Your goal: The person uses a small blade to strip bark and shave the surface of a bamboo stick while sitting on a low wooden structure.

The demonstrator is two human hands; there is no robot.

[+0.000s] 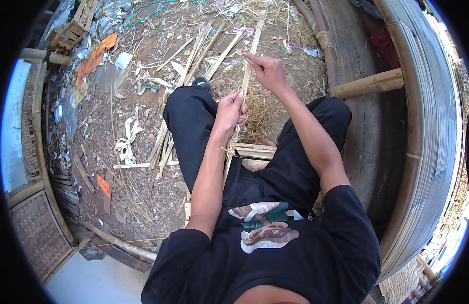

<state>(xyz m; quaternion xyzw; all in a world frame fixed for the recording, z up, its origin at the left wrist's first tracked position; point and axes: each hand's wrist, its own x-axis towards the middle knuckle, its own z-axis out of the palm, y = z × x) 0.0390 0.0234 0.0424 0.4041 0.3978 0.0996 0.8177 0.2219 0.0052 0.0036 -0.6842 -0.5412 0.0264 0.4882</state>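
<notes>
A long pale bamboo strip (260,29) runs between my knees, its far end pointing away over the ground. My left hand (230,109) is closed round the strip near its middle. Farther along, my right hand (269,75) reaches across it with index finger and thumb pinched at the strip; the other fingers are curled. Thin curled fibres (230,150) hang from the strip's near part, close to my left forearm. Below my hands lies a heap of fine shavings (262,117).
More bamboo strips (194,55) lie beside my left foot. Scraps, orange pieces (95,60) and a white plastic cup (123,61) litter the dirt. A wooden crate (71,33) stands far left. A bamboo frame (366,83) and long bundled slats (429,126) flank my right side.
</notes>
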